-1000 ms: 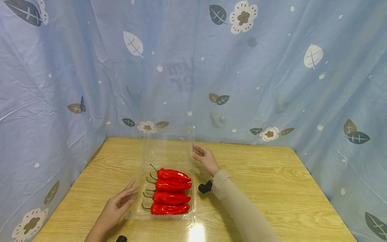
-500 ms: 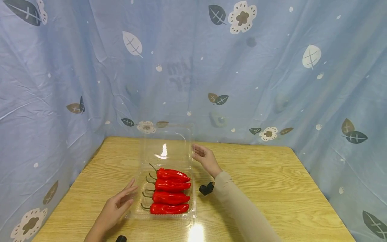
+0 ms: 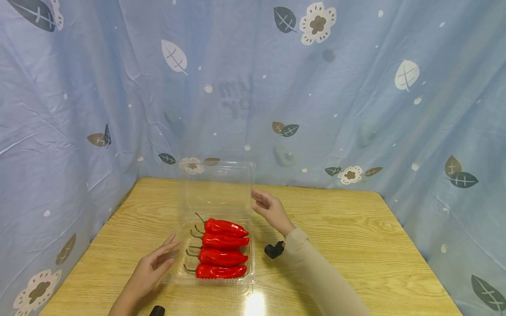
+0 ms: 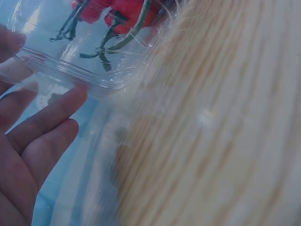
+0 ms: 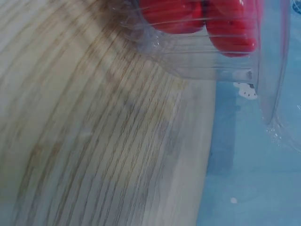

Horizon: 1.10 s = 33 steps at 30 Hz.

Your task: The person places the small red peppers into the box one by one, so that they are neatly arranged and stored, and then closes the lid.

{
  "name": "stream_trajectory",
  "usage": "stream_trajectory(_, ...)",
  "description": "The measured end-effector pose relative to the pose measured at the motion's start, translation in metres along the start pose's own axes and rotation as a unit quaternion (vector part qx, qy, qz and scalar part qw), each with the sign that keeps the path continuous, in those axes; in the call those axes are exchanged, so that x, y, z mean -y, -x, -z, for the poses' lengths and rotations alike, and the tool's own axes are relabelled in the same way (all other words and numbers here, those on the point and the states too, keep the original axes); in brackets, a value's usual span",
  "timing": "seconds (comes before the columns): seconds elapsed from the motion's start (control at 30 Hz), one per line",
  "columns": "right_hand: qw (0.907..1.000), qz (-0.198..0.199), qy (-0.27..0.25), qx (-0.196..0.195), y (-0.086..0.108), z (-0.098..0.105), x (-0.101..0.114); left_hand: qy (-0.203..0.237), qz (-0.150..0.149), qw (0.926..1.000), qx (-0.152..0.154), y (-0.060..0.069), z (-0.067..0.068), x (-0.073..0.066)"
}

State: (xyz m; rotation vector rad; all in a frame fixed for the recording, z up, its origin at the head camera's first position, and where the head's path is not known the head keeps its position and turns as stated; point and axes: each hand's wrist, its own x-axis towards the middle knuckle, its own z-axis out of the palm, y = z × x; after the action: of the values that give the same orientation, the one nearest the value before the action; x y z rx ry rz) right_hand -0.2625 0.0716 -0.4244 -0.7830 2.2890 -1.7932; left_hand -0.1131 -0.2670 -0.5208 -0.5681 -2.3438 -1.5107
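Several glossy red peppers (image 3: 223,257) with green stems lie side by side in a clear plastic clamshell box (image 3: 254,270) on the table. The see-through lid (image 3: 219,193) stands raised on the far side. My left hand (image 3: 152,265) is at the box's left side, fingers extended; in the left wrist view its fingertips (image 4: 75,99) are close to the rim, and I cannot tell whether they touch. My right hand (image 3: 272,211) has its fingers at the lid's right edge, fairly straight. The right wrist view shows the box wall (image 5: 202,59) and peppers, with the hand out of sight.
The box stands on a wood-grain table (image 3: 336,245). A blue curtain (image 3: 316,101) with leaf and flower prints surrounds its back and sides. Small black pieces show beside the right wrist (image 3: 274,250) and the left forearm (image 3: 157,311).
The lid's tilt and reflections have shifted slightly. My right wrist and sleeve have moved a little to the right, while its fingers stay at the lid. The left hand is nearly still.
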Motion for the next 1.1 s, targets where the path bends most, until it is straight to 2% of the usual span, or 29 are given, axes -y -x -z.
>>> stream_trajectory(0.2,0.9995,0.017,0.023,0.016,0.013,0.0,0.009,0.003,-0.005,1.0,0.0,0.001,0.0,0.002)
stream_trajectory(0.43,0.9979,0.049,0.041,0.007,0.017,0.0,-0.022,-0.003,0.002,1.0,0.001,0.001,0.001,0.003)
stream_trajectory(0.5,0.997,0.057,0.052,0.002,0.021,-0.001,-0.022,-0.008,0.001,1.0,-0.002,0.0,0.001,0.003)
stream_trajectory(0.63,0.9957,0.058,0.072,-0.002,0.031,-0.002,-0.021,-0.004,-0.008,1.0,-0.003,-0.001,0.001,0.003)
stream_trajectory(0.8,0.995,0.049,0.086,0.011,0.043,-0.003,-0.02,0.01,-0.019,0.9998,0.0,-0.001,0.0,0.003)
stream_trajectory(0.93,0.9947,0.044,0.092,0.016,0.051,-0.006,-0.02,0.013,-0.02,0.9997,0.001,0.0,0.0,0.004)
stream_trajectory(1.1,0.9939,0.058,0.092,0.018,0.059,-0.009,-0.021,0.003,-0.016,0.9999,-0.003,0.0,0.001,0.004)
